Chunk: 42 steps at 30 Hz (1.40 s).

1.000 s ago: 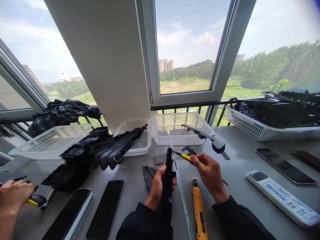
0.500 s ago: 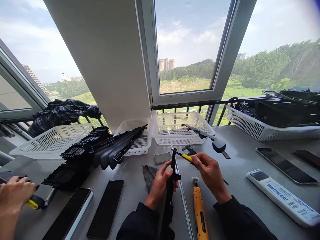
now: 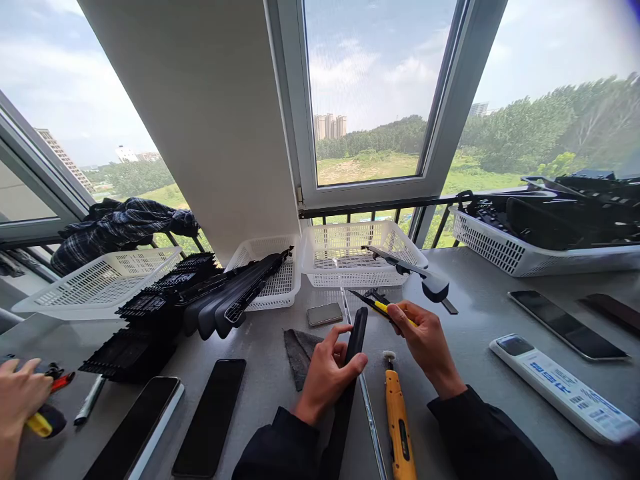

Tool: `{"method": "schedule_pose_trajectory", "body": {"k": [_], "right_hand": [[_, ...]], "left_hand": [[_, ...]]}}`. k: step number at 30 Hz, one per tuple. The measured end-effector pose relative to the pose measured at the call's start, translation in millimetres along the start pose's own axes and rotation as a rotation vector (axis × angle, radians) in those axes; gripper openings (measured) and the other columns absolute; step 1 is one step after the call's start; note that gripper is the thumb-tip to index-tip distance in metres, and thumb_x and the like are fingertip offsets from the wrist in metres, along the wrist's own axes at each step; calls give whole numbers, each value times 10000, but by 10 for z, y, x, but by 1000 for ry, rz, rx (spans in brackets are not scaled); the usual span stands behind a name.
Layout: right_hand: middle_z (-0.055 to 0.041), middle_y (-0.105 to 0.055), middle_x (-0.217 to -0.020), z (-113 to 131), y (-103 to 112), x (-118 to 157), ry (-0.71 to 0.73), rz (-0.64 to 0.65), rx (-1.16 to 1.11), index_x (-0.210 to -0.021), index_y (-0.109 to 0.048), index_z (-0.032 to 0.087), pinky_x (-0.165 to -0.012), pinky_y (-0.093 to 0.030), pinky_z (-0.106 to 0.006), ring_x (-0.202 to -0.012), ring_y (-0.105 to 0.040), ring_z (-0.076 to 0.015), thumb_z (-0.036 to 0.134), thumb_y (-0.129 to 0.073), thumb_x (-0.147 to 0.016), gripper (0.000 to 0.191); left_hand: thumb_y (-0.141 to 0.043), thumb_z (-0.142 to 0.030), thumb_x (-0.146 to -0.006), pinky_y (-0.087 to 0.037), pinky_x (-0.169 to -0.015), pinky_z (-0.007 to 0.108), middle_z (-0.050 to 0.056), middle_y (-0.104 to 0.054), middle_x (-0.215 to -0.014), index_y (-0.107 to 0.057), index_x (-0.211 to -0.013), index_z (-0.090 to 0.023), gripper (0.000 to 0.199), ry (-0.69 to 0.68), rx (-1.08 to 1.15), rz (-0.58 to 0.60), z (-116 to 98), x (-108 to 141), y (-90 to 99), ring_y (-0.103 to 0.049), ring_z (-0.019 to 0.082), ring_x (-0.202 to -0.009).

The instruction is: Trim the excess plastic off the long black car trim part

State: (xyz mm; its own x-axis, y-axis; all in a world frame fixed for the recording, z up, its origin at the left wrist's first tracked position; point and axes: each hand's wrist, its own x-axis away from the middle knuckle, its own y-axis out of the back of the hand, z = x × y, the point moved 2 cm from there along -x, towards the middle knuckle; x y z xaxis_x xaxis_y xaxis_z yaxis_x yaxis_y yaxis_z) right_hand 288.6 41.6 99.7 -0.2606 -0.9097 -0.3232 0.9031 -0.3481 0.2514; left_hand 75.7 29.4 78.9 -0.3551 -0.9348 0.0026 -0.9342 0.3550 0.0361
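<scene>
My left hand (image 3: 327, 377) is wrapped round a long black plastic part (image 3: 356, 337), which slants from the bottom centre up toward the baskets with its smooth side showing. Between the fingers of my right hand (image 3: 425, 337) is a yellow and black knife (image 3: 381, 307); its dark pointed blade aims up and left, just beyond the part's top end and apart from it. A yellow rotary tool (image 3: 399, 427) with a white tip lies below my right hand. Beside the part, a thin metal rod (image 3: 369, 407) runs along the table, partly hidden by my left hand.
Another person's hand (image 3: 20, 393) is at the left edge near yellow-handled and red tools. White baskets (image 3: 365, 277) line the back, one heaped with black parts. Stacked black parts (image 3: 135, 350), phones (image 3: 210, 417), a grey cloth (image 3: 299, 353) and a white device (image 3: 565, 387) lie around.
The black part has been turned in my left hand, from its ribbed edge to a smooth face, and its top sits lower. The knife has moved slightly right. The other person's hand has shifted left.
</scene>
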Motion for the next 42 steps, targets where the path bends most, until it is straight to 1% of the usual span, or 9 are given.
{"method": "schedule_pose_trajectory", "body": {"k": [4, 7, 11, 14, 18, 23, 28, 33, 42], "right_hand": [[26, -476, -556, -38, 27, -9, -15, 8, 6, -582, -517, 220, -536, -337, -278, -547, -410, -137, 716, -590, -941, 617], [20, -496, -548, -53, 46, -15, -30, 19, 14, -572, -524, 216, -538, -349, -277, -541, -423, -136, 726, -594, -936, 630], [16, -507, -542, -66, 53, -31, -42, 73, 14, -582, -553, 212, -525, -350, -279, -528, -439, -139, 750, -618, -904, 630], [20, -501, -543, -88, 43, -41, -48, 107, 24, -590, -569, 211, -519, -345, -281, -524, -433, -138, 774, -630, -875, 634], [20, -506, -552, -117, 43, -50, -37, 103, 67, -577, -563, 211, -551, -354, -285, -549, -448, -145, 773, -622, -875, 640], [19, -510, -561, -130, 62, -60, -47, 147, 55, -580, -564, 210, -557, -353, -286, -550, -446, -145, 756, -631, -877, 625], [16, -512, -550, -124, 72, -65, -57, 189, 25, -575, -572, 206, -538, -335, -283, -538, -429, -140, 764, -649, -857, 630], [16, -511, -561, -133, 87, -66, -92, 236, 0, -584, -589, 197, -541, -328, -279, -543, -432, -134, 758, -668, -845, 624], [20, -490, -567, -151, 137, -70, -124, 222, -11, -591, -591, 197, -558, -309, -285, -557, -407, -133, 740, -705, -824, 603]], "left_hand": [[-800, -297, -795, -247, -563, 250, -78, -432, -603, -710, -1148, -207, 375, -44, -48, -20, -74, 20, -17, -342, 112, -547], [-801, -246, -761, -330, -603, 248, -40, -567, -723, -671, -1075, -220, 341, -51, -44, -27, -138, 30, -12, -470, 132, -615], [-741, -244, -799, -448, -696, 265, 7, -676, -862, -549, -1120, -225, 375, -3, 15, -2, -132, 23, -1, -597, 174, -756], [-729, -280, -797, -452, -615, 258, -12, -657, -826, -508, -1182, -218, 448, 53, 109, 14, -67, 3, 10, -565, 147, -648], [-715, -337, -820, -385, -513, 242, -72, -576, -678, -491, -1320, -200, 565, 74, 162, 37, -17, -11, 37, -444, 109, -491], [-632, -463, -944, -359, -535, 244, -62, -545, -568, -596, -1314, -156, 482, 36, 159, 27, -78, -14, 64, -437, 115, -484], [-663, -597, -928, -338, -500, 238, -70, -510, -550, -651, -1256, -137, 565, 27, 183, 68, -136, -24, 35, -440, 107, -453], [-659, -623, -930, -349, -498, 227, -79, -496, -569, -650, -1239, -144, 570, 48, 184, 89, -157, -11, 24, -445, 99, -454], [-609, -587, -971, -366, -512, 212, -84, -494, -563, -616, -1267, -135, 541, 51, 152, 114, -149, -9, 42, -458, 97, -468]]}}
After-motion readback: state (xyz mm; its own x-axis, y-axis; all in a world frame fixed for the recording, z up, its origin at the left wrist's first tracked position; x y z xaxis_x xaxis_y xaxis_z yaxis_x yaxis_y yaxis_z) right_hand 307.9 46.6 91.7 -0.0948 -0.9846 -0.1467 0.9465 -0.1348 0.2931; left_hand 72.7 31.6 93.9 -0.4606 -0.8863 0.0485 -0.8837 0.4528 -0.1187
